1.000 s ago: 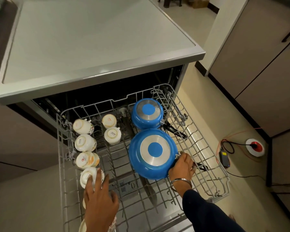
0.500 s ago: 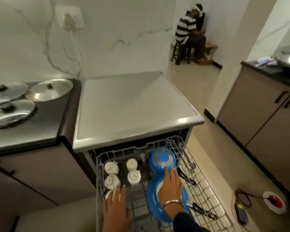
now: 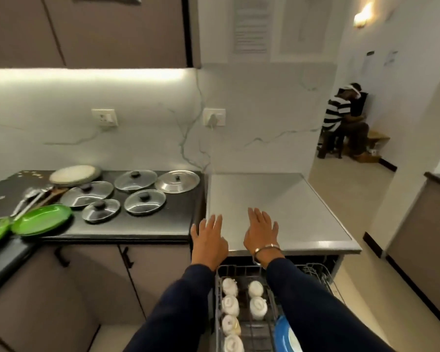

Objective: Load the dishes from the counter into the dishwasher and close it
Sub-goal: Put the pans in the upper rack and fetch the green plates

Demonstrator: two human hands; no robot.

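- My left hand (image 3: 208, 240): raised over the seam between counter and dishwasher top, fingers straight and spread, holding nothing; I judge it is on its way to the dishes waiting on the left.
- My right hand (image 3: 261, 231): level with the left and just beside it, over the grey steel dishwasher top (image 3: 302, 212); fingers extended, palm down, empty; a thin metal bangle (image 3: 266, 247) sits at the wrist.
- Pulled-out wire dishwasher rack (image 3: 239, 271): below my forearms, so the machine stands open for loading; white upturned cups (image 3: 230, 304) in two rows, mouths down, I judge so that they drain; a blue pan (image 3: 285, 335) at the lower edge, largely cut off.
- Black stone counter (image 3: 163, 224): to the left of the dishwasher; bears the unloaded items.
- Round glass lids with black knobs (image 3: 145, 201): four, lying flat, knobs up; one plain steel lid (image 3: 177, 181) beside them, nearest the dishwasher.
- Stack of pale round plates (image 3: 74, 175): at the back of the counter.
- Two green oval plastic plates (image 3: 41, 219): at the front left edge; metal utensils (image 3: 32, 196) lie just behind them.
- Progress, by my judgement: partly loaded; closing not yet due.
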